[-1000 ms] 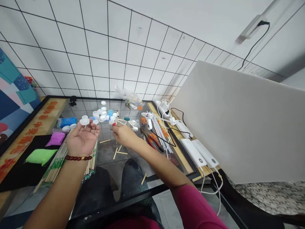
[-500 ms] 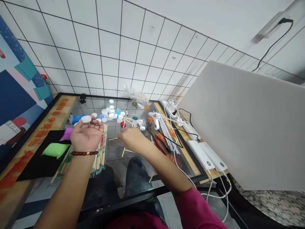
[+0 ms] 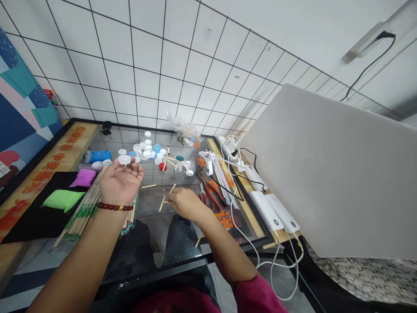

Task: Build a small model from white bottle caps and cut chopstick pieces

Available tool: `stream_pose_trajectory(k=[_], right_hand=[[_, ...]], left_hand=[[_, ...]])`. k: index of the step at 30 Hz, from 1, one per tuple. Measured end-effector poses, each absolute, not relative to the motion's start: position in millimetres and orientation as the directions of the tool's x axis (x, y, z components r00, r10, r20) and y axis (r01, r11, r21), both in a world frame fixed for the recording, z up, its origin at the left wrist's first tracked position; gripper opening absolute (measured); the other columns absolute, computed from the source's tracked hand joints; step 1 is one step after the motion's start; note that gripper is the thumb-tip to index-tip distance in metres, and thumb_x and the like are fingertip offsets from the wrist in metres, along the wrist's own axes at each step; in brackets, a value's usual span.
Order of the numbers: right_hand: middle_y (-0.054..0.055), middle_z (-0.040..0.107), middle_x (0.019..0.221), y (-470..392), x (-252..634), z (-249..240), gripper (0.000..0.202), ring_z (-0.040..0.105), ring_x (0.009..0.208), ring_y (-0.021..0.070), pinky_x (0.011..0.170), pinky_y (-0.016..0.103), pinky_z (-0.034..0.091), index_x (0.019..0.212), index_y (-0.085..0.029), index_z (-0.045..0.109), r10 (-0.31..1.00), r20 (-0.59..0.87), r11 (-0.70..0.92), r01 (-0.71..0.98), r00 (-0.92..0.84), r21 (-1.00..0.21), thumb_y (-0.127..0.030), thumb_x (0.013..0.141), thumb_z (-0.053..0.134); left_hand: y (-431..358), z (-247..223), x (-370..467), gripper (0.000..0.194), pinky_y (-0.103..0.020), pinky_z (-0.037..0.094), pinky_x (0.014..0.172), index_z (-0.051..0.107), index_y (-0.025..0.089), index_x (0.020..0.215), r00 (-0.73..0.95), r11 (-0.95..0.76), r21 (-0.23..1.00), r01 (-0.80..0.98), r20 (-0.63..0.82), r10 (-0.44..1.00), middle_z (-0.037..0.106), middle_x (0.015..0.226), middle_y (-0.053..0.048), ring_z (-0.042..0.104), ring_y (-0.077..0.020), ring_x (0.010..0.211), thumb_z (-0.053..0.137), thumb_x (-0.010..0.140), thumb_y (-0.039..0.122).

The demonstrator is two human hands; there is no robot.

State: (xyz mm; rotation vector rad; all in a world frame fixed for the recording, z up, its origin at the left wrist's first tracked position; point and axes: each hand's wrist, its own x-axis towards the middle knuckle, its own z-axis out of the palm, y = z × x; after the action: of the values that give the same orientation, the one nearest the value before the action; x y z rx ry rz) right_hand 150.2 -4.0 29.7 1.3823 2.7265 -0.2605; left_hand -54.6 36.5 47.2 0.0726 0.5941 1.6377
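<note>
My left hand (image 3: 120, 182) is palm up over the bundled wooden sticks (image 3: 86, 208), its fingertips holding a white bottle cap (image 3: 124, 160). A short stick seems to hang under the cap. Near the middle of the glass table, my right hand (image 3: 184, 202) is closed, its fingertips pinched at short wooden sticks, one of which (image 3: 162, 203) lies just left of them. Another short stick (image 3: 149, 186) lies between my hands. Beyond them are white and blue caps (image 3: 147, 154), a red cap (image 3: 163, 166) and a stick frame with white caps (image 3: 187, 167).
Right of my right hand are pliers (image 3: 211, 195), a white glue gun (image 3: 208, 161), glue sticks and cables. White power banks (image 3: 267, 210) lie on the right edge beside a large pale panel (image 3: 325, 174). Green (image 3: 63, 199) and purple (image 3: 83, 177) packets sit at left.
My right hand has moved down from near the red cap to the short sticks. The left hand still holds the white cap, now tilted more upright. The view has shifted slightly.
</note>
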Motion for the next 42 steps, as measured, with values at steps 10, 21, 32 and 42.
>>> stream_pose_trajectory(k=[10,21,32,42], right_hand=[[-0.004,0.060,0.069,10,170,13,0.030,0.050,0.057,0.0081,0.061,0.020,0.044,0.108,-0.016,0.069,0.926,0.254,0.360,0.453,-0.279,-0.816,-0.020,0.080,0.061],[0.000,0.068,0.076,6,158,21,0.023,0.062,0.065,0.0105,0.067,0.024,0.053,0.087,-0.019,0.065,0.969,0.246,0.246,-0.089,0.007,-0.965,-0.039,0.077,0.073],[0.001,0.072,0.075,9,156,9,0.021,0.063,0.063,0.0124,0.062,0.025,0.052,0.083,-0.019,0.069,0.956,0.294,0.295,-0.051,0.013,-0.954,-0.038,0.077,0.075],[0.000,0.071,0.073,11,157,6,0.018,0.063,0.063,0.0116,0.063,0.024,0.052,0.082,-0.018,0.067,0.946,0.304,0.311,-0.052,0.112,-0.949,-0.034,0.077,0.076]], left_hand=[[27,33,-19,0.019,-0.036,0.059,0.075,0.069,0.012,0.083,0.168,0.389,0.623,-0.679,-0.384,0.908,0.070,0.083,-0.012,0.068,-0.0197,0.076,0.055,0.092,0.022],[23,22,-13,0.011,-0.031,0.060,0.071,0.075,0.012,0.092,0.277,0.445,0.722,-0.531,-0.348,0.896,0.073,0.085,-0.011,0.068,-0.0182,0.074,0.067,0.086,0.017],[25,14,-16,0.019,-0.029,0.060,0.078,0.076,0.012,0.101,0.316,0.417,0.739,-0.529,-0.285,0.905,0.075,0.087,-0.009,0.069,-0.0166,0.079,0.074,0.082,0.015],[23,18,-15,0.028,-0.028,0.059,0.082,0.078,0.012,0.100,0.328,0.399,0.754,-0.522,-0.254,0.910,0.077,0.095,-0.010,0.070,-0.0176,0.086,0.083,0.073,0.019]])
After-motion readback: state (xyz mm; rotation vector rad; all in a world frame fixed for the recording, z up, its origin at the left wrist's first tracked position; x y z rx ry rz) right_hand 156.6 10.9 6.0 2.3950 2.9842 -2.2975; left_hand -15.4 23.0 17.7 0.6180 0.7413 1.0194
